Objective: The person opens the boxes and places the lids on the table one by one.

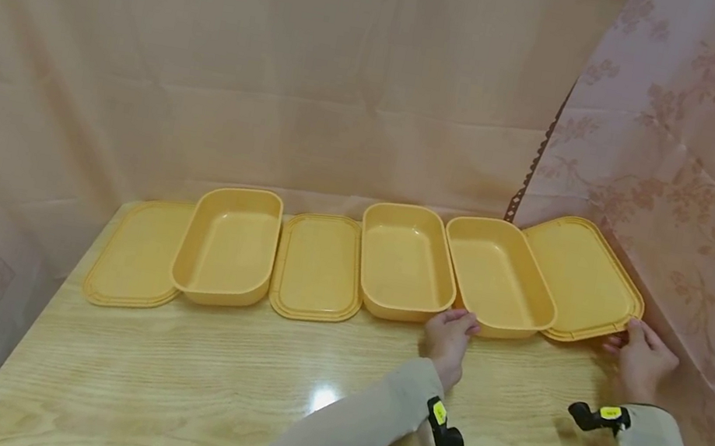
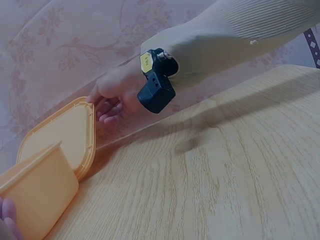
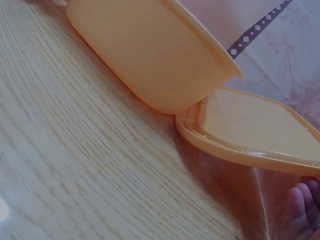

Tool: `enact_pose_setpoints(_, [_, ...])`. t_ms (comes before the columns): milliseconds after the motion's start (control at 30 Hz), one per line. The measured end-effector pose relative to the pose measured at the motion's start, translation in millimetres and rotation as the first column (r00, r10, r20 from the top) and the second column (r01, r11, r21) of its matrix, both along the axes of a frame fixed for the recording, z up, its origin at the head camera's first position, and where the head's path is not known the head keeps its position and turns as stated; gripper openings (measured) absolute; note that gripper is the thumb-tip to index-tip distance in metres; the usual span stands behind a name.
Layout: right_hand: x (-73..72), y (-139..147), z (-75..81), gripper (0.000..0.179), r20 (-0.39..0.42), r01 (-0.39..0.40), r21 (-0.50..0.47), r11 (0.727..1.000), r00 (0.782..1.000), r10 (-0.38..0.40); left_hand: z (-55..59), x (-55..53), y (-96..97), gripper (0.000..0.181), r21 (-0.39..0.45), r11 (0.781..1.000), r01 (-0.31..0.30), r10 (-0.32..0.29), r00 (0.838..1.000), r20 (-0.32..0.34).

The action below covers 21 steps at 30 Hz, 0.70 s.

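In the head view my right hand [image 1: 645,364] pinches the near right corner of a yellow lid [image 1: 582,280] at the row's right end. That lid is tilted, its held side raised off the table, as the right wrist view also shows. My left hand [image 1: 447,342] grips the near left corner of the rightmost yellow container [image 1: 499,274], which is open-topped with nothing inside. The lid's left edge meets this container's right side. In the left wrist view, left fingers [image 2: 9,214] lie against the container's wall [image 2: 45,192].
Further left in the row are another yellow container [image 1: 407,259], a flat lid [image 1: 320,268], a third container [image 1: 229,245] and a lid [image 1: 139,254]. All stand along the back of the wooden table [image 1: 173,389]. A floral curtain [image 1: 710,195] borders the right side.
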State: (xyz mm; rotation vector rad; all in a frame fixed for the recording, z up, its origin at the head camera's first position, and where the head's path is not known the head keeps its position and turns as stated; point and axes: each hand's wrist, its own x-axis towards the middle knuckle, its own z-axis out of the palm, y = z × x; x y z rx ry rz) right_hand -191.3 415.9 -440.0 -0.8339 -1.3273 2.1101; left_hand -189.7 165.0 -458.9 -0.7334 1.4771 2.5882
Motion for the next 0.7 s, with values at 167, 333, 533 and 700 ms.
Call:
enact_pose_setpoints(167, [-1.7, 1.9, -1.5, 0.013, 0.04, -0.01, 0.012, 1.0, 0.999, 0.01, -0.4, -0.2, -0.5, 0.005, -0.052, 0.999, 0.01, -0.01, 1.0, 0.015])
enact_pose_setpoints(333, [-6.1, 5.2, -5.4, 0.016, 0.086, -0.016, 0.023, 1.0, 0.996, 0.014, -0.9, -0.7, -1.2, 0.006, -0.088, 0.996, 0.013, -0.011, 1.0, 0.028])
enact_pose_setpoints(533, [-11.3, 6.2, -8.2, 0.023, 0.166, -0.028, 0.067, 0.997, 0.986, 0.017, -0.7, 0.0, -0.8, 0.006, -0.11, 0.994, 0.011, -0.007, 0.999, 0.037])
enact_pose_setpoints(700, [-14.7, 8.3, -13.9, 0.02, 0.239, -0.057, 0.084, 0.995, 0.97, 0.036, -0.6, -0.1, -0.3, 0.007, -0.112, 0.994, 0.011, -0.007, 0.999, 0.032])
